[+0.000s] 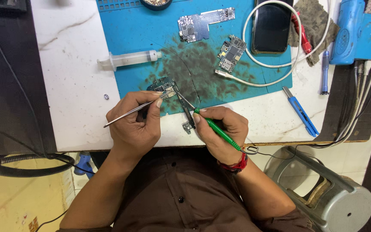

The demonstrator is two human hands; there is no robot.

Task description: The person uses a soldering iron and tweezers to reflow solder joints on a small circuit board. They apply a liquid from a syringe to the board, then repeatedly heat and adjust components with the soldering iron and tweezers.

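We are working on a small circuit board [163, 86] that lies near the front edge of the blue mat [142, 25], on its dark, sooty patch. Our left hand [135, 124] is closed around a pair of metal tweezers [136, 108], thumb and forefinger pinching them partway along, the tips resting on the board. Our right hand [222, 131] is curled around a green-handled iron [217, 129], held like a pen, its thin metal tip reaching up and left to meet the board just beside the tweezer tips. Its cord trails off past the wrist.

We judge that the step in hand is fine work on one part of the board, the tweezers steadying or lifting a tiny piece while the tip works at it. The part itself is too small for us to make out. The next move seems to call for a steady grip on both tools and very small motions, since the two tips sit almost together.

A small dark part [187, 125] lies on the white table [69, 64] between our hands. Farther back on the mat lie two more boards [202, 23], and a phone [271, 25] ringed by a white cable [254, 79]. A syringe [129, 59] lies across the mat's left edge, and a blue knife [300, 111] sits to the right.
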